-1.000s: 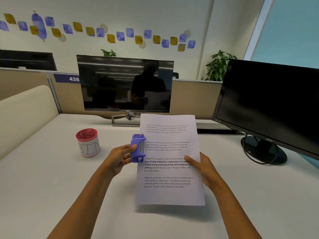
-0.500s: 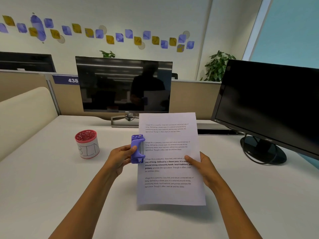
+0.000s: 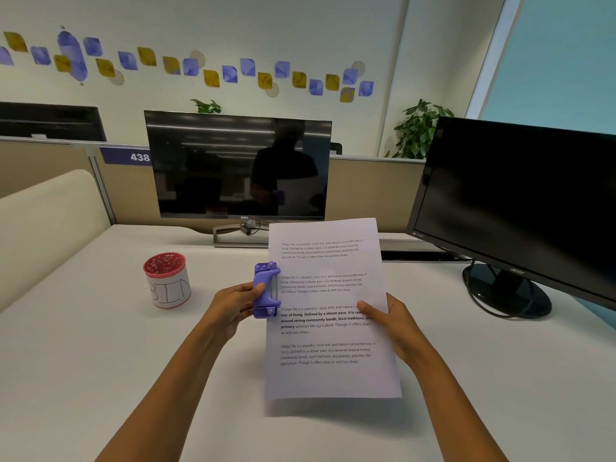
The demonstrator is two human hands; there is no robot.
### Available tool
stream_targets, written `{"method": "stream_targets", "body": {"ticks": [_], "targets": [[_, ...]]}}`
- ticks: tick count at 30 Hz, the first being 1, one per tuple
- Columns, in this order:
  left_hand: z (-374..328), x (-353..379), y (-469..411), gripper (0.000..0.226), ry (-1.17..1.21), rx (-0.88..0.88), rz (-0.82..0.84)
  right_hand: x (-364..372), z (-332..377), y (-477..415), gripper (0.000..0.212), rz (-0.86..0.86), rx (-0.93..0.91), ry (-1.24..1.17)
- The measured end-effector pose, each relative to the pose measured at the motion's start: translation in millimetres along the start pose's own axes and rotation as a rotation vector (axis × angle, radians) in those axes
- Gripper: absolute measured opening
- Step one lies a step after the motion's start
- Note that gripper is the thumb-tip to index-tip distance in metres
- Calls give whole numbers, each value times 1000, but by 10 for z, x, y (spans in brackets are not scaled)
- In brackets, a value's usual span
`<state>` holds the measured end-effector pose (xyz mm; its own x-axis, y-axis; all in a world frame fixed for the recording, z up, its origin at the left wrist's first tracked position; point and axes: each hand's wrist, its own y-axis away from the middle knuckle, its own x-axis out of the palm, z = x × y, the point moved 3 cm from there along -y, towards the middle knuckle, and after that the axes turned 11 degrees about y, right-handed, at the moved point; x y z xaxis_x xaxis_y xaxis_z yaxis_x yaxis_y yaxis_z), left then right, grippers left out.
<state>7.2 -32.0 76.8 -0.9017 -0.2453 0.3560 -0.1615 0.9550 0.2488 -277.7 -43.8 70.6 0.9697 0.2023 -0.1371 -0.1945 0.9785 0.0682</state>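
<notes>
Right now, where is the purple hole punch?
Head view, centre: the purple hole punch is gripped by the left hand on the left edge of the printed sheet, just right of the red cup.

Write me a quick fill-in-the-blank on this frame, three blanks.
The left hand grips a ____ hole punch set on the paper.
The right hand holds the paper at its ____ edge.
The cup on the desk reads ____.
Missing: purple; right; BIN.

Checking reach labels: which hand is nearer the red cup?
Left. The left hand, gripping the punch, is right of the cup; the right hand holds the paper farther right.
</notes>
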Motion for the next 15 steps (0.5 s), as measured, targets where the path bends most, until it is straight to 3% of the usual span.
{"method": "stream_targets", "body": {"ticks": [7,11,15], "targets": [[-39,-22,16,10,66,-66,41,-46,-34,-16,35,-12,-15,12],[-50,-114,-20,13,88,-44,18,-110,-61,-30,36,-34,-19,-5],[-45,-214,-59,25,88,-56,-18,-189,-59,-32,71,-59,-38,-1]]}}
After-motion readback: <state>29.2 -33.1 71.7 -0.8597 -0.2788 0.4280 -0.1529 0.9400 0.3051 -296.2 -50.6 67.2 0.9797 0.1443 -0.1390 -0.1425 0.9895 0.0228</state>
